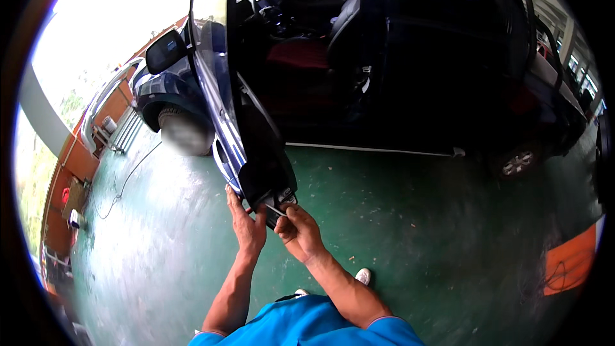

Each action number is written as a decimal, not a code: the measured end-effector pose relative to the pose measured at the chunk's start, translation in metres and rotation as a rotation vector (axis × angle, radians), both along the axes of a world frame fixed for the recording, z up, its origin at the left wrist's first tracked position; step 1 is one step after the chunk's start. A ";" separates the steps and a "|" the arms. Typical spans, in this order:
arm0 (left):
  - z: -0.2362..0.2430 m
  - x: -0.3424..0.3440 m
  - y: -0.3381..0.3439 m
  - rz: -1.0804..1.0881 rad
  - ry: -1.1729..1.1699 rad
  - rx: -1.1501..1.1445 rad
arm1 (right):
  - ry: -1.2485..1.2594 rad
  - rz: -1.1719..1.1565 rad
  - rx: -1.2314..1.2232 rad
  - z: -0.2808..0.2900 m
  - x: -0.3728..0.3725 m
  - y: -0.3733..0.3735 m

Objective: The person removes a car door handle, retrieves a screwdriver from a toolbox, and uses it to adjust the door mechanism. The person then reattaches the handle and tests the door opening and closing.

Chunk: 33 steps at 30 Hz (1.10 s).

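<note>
A dark blue car door (221,99) stands swung out from the vehicle, its rear edge facing me. My left hand (248,227) is open, its fingers stretched along the outer side of that edge and its thumb apart on the near side. A small red bit shows between thumb and fingers; its kind is unclear. My right hand (300,234) is closed, thumb and fingers pinching a thin, pale, rod-like piece (275,209) that slants up to the left across the door's edge. The fingers partly hide it, so I cannot tell its exact kind.
Beyond the door are the dark pickup's seat (346,22), its steering wheel (262,5) and a side mirror (165,51). A cable (120,195) trails over the green floor (384,218) at left. An orange panel (570,259) with dark cords is at right.
</note>
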<state>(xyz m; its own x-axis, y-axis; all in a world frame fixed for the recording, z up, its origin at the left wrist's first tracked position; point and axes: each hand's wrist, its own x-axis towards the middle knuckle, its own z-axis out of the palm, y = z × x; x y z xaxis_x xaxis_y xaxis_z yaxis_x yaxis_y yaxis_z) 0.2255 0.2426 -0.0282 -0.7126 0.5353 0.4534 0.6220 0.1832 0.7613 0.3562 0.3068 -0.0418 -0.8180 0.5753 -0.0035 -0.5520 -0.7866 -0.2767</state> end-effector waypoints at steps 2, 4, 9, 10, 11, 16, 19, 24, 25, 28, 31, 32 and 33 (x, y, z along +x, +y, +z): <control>0.004 0.002 -0.009 -0.015 0.002 0.009 | 0.010 0.029 -0.018 0.000 -0.002 0.000; 0.011 0.014 -0.027 -0.007 0.004 0.026 | -0.042 0.018 -0.030 0.001 0.001 0.001; 0.013 0.039 -0.048 -0.186 -0.592 0.112 | -0.021 0.038 -0.037 -0.001 -0.003 -0.003; 0.018 0.041 -0.041 -0.238 -0.720 0.164 | -0.083 0.015 -0.023 0.003 -0.003 -0.005; 0.023 0.043 -0.031 -0.301 -0.847 0.221 | -0.096 0.023 0.021 0.001 0.000 -0.003; 0.030 0.045 -0.008 -0.429 -1.287 0.382 | -0.078 -0.022 0.099 -0.004 -0.006 -0.012; 0.025 0.035 -0.017 -0.543 -1.433 0.405 | -0.404 -0.270 0.518 0.010 -0.002 -0.017; 0.008 0.030 -0.009 -0.539 -1.370 0.481 | -0.841 -0.744 1.641 0.021 0.022 -0.009; 0.008 0.029 -0.011 -0.534 -1.366 0.481 | -0.853 -0.735 1.650 0.019 0.018 -0.010; 0.011 0.030 -0.011 -0.554 -1.387 0.435 | -0.837 -0.553 1.315 0.015 0.013 -0.010; 0.011 0.022 -0.012 -0.638 -1.451 0.328 | -0.600 -0.090 0.430 0.016 0.010 -0.018; 0.012 0.021 -0.012 -0.613 -1.447 0.318 | -0.514 0.011 0.236 0.017 0.008 -0.017; 0.014 0.021 -0.012 -0.590 -1.442 0.308 | -0.425 0.110 0.042 0.017 0.008 -0.017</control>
